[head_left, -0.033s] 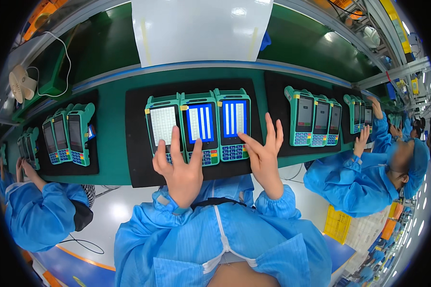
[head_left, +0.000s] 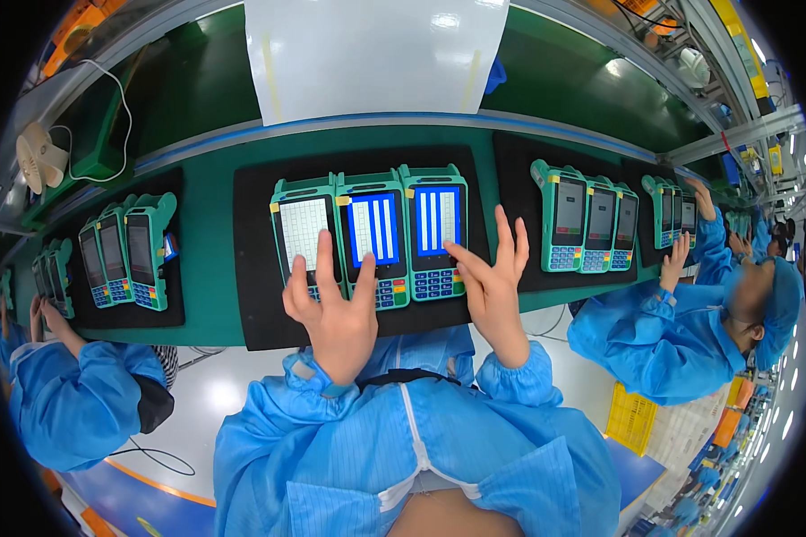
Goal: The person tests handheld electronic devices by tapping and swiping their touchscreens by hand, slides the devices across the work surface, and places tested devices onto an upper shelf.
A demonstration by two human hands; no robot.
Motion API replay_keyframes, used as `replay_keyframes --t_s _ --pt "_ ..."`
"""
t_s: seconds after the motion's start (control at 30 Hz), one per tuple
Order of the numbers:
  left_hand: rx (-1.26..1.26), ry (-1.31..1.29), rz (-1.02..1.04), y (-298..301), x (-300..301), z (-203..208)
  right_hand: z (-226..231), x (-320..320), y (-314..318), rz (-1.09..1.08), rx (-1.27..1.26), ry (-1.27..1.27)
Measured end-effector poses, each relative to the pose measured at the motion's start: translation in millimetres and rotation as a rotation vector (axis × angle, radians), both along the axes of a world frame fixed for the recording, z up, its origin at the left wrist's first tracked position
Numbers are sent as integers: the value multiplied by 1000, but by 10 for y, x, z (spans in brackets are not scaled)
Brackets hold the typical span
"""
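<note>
Three green card payment terminals stand side by side in front of me. The left terminal (head_left: 303, 224) has a white gridded screen; the middle terminal (head_left: 373, 229) and the right terminal (head_left: 437, 219) show white vertical bars on blue. My left hand (head_left: 336, 322) is open, fingers spread over the lower parts of the left and middle terminals, fingertips at their screens. It partly hides the left keypad. My right hand (head_left: 497, 295) is open too, its index fingertip at the lower right of the right terminal's screen, other fingers raised beside it. Neither hand grasps anything.
Under the terminals lies a black mat (head_left: 264, 313) on a green bench. More terminals (head_left: 591, 219) rest on a mat to the right, and others (head_left: 127, 251) to the left. Co-workers in blue sit on both sides. A white sheet (head_left: 376, 63) hangs at the back, a small fan (head_left: 40, 157) far left.
Both hands have shifted very slightly up the screens, away from me. The terminals stay in place.
</note>
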State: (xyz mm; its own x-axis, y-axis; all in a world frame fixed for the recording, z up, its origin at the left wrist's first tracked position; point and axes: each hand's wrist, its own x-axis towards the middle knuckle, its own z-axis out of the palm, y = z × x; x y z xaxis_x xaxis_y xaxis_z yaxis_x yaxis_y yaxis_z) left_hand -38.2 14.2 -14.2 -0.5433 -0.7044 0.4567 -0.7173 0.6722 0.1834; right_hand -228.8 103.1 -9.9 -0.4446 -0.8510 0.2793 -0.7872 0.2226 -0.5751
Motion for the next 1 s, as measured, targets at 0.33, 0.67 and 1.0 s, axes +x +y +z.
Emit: replay_keyframes --t_s 0.33,0.67,1.0 --pt "-28 32 91 -411 -377 159 13 -208 -424 -44 -77 35" --pt "3 -51 -16 54 95 16 -13 1 114 1 30 -2" --pt "45 101 -66 -121 -400 70 5 157 -312 2 -47 45"
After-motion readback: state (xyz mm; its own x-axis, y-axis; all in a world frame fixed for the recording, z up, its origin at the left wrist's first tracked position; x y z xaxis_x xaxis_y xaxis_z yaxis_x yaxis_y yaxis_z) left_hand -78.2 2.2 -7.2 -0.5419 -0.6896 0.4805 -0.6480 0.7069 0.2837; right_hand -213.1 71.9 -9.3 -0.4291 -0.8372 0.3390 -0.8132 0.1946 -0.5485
